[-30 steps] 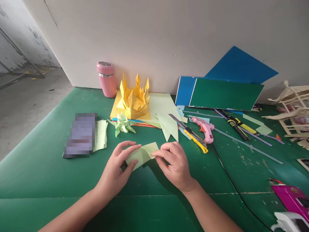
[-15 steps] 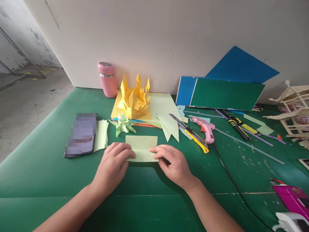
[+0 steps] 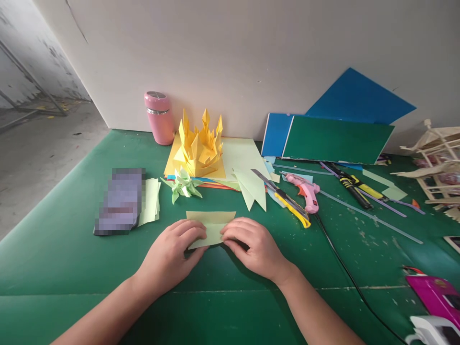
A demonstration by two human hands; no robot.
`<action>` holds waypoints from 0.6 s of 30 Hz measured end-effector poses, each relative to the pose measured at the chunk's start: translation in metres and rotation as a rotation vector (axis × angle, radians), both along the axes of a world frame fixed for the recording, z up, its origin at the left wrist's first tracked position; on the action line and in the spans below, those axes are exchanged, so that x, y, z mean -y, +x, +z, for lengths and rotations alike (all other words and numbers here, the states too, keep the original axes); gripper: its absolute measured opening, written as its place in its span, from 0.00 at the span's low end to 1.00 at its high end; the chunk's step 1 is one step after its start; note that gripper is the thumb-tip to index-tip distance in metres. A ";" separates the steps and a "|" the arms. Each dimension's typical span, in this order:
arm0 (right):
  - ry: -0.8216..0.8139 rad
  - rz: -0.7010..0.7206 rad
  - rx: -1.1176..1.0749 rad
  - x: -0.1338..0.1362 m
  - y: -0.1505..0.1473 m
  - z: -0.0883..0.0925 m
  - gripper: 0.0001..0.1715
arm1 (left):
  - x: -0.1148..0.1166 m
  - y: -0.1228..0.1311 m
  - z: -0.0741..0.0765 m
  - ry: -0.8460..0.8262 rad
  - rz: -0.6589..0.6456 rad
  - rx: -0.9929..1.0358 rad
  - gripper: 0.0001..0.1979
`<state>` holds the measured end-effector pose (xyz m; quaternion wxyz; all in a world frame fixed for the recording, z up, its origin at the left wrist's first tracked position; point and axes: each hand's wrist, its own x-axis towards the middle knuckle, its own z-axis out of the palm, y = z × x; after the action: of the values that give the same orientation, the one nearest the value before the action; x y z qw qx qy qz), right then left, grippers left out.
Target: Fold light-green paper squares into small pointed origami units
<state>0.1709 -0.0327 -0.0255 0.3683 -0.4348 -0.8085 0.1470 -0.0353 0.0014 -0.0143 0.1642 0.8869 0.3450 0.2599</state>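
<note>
A pale green sheet of paper (image 3: 212, 222) lies on the green table mat (image 3: 64, 258) in front of me. My left hand (image 3: 172, 254) pinches its lower left corner, fingers curled over the edge. My right hand (image 3: 251, 244) grips the lower right part, fingers bent onto the paper. The near half of the sheet is folded up under my fingertips. Just beyond it sit a small green folded paper flower (image 3: 183, 184) and a tall yellow folded paper crown (image 3: 199, 143).
A phone (image 3: 120, 201) and a stack of green paper slips (image 3: 151, 201) lie at left. A pink flask (image 3: 159, 117) stands by the wall. A yellow utility knife (image 3: 287, 201), pink glue gun (image 3: 305, 191) with its black cord, and blue and green boards (image 3: 334, 139) lie right.
The paper went from held and tilted to flat on the mat a second ago. Since half a second ago both hands have drawn closer together and folded its near edge upward.
</note>
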 end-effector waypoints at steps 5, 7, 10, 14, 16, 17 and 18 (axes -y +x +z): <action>-0.019 -0.019 -0.012 0.001 0.002 0.001 0.08 | 0.001 0.001 0.000 -0.010 -0.081 0.008 0.11; -0.012 -0.035 -0.012 0.002 0.002 0.001 0.08 | 0.001 0.001 0.000 -0.016 -0.081 0.003 0.12; -0.003 -0.056 -0.010 0.003 0.002 0.000 0.09 | 0.001 0.000 0.000 -0.029 -0.047 -0.016 0.13; -0.028 -0.142 -0.023 0.003 0.000 -0.003 0.08 | 0.000 0.000 -0.001 -0.005 0.054 -0.045 0.14; -0.056 -0.168 -0.023 0.003 0.000 -0.003 0.07 | 0.001 0.000 -0.002 0.008 0.098 -0.040 0.13; -0.061 -0.164 -0.023 0.002 0.000 -0.004 0.07 | 0.001 0.000 -0.003 0.009 0.106 -0.031 0.13; -0.056 -0.155 -0.021 0.002 0.000 -0.004 0.08 | 0.001 0.001 -0.003 0.007 0.103 -0.022 0.13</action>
<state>0.1706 -0.0347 -0.0298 0.3748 -0.5048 -0.7639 0.1454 -0.0346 0.0006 -0.0175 0.1436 0.8713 0.3912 0.2593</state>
